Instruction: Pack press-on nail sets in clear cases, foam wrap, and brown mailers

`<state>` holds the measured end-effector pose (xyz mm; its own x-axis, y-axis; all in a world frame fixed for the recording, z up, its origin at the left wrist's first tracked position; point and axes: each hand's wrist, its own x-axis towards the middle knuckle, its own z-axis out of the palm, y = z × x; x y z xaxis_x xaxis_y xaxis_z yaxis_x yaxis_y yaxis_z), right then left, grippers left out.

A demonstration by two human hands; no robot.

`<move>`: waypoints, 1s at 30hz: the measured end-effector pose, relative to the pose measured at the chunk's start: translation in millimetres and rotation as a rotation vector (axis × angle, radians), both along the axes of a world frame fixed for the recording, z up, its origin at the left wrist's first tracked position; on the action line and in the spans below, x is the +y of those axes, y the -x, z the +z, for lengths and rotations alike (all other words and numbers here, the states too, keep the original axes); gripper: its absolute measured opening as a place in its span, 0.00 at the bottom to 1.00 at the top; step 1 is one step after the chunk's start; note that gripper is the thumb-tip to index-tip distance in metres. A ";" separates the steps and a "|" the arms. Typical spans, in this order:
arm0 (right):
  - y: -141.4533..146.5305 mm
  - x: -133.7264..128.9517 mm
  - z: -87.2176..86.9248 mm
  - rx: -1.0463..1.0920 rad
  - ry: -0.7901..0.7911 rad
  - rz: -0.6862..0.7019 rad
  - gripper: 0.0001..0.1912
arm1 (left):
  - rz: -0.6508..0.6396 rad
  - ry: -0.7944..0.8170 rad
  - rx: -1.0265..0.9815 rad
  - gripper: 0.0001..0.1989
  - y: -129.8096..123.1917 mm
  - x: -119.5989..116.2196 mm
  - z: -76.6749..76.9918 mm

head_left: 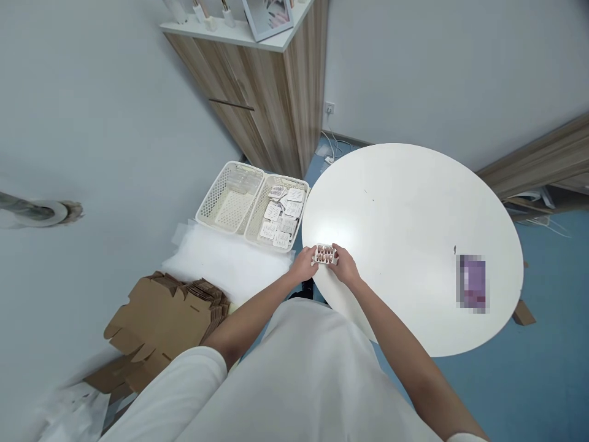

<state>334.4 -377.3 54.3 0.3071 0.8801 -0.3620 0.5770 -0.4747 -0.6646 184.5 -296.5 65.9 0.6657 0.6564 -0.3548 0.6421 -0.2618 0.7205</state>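
Note:
Between my two hands is a small white tray of press-on nails (324,253), with several brownish, shiny nails set in two rows. My left hand (304,265) grips its left edge, fingers closed on it. On the opposite edge, my right hand (344,265) pinches the tray in the same way. Both hands are at the near left edge of the round white table (405,202). Just beyond my left hand stands a white basket (294,182) holding several white cards with small print.
Left of the card basket is a second white basket (202,212) with clear plastic pieces. White foam sheeting (216,255) lies before them, near a stack of flat cardboard boxes (159,313). A blurred purple item (473,282) lies on the table's right. A wooden cabinet (257,92) stands behind.

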 end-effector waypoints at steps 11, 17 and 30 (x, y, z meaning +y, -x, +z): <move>18.0 17.5 -22.1 -0.063 0.117 -0.106 0.35 | -0.054 0.093 0.079 0.29 1.3 16.2 -22.6; 24.6 3.8 -18.5 0.020 0.060 -0.217 0.36 | 0.032 0.173 0.024 0.35 8.0 6.9 -22.9; 48.9 10.9 -17.6 0.388 -0.076 -0.590 0.33 | 0.182 0.274 -0.098 0.36 4.5 8.8 -26.8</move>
<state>285.5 -366.4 36.7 0.6022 0.6337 -0.4856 -0.0470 -0.5791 -0.8139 180.0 -287.7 39.2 0.5859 0.6566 -0.4750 0.5850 0.0629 0.8086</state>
